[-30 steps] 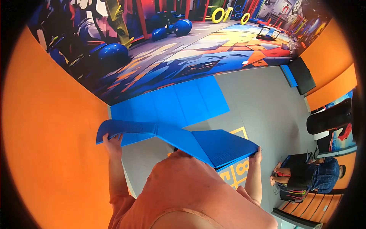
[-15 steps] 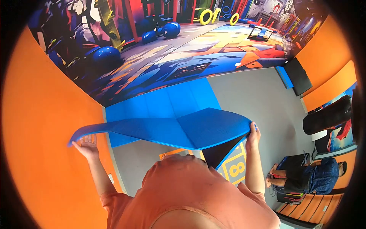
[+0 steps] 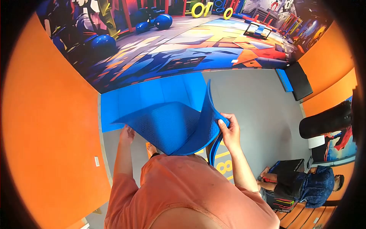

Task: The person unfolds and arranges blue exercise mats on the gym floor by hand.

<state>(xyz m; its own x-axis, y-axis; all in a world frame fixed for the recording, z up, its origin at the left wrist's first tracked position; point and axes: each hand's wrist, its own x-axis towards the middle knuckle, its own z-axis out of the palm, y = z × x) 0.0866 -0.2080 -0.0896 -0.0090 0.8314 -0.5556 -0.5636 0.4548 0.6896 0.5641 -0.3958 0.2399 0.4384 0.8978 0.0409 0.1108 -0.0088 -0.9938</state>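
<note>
A blue exercise mat (image 3: 162, 128) hangs bent in front of my chest, its textured face upward and its right part curling up to a tall point. My right hand (image 3: 231, 131) grips its right edge, thumb on the near face and fingers behind. At the left corner my left hand (image 3: 128, 134) is closed on the edge, with the fingertips partly hidden by the mat. Beyond it, a second blue mat (image 3: 129, 95) lies flat on the floor against the far wall.
An orange wall (image 3: 49, 126) stands close on my left. Grey floor (image 3: 255, 99) with yellow markings spreads to the right. A person (image 3: 316, 185) bends near a black box (image 3: 291, 166) at right. Above them hangs a black punching bag (image 3: 326, 120). A gym mural (image 3: 183, 38) covers the far wall.
Both hands have come closer together, the left moving right and the right moving left. The held mat has gone from stretched wide to folded, its right side now curling upward.
</note>
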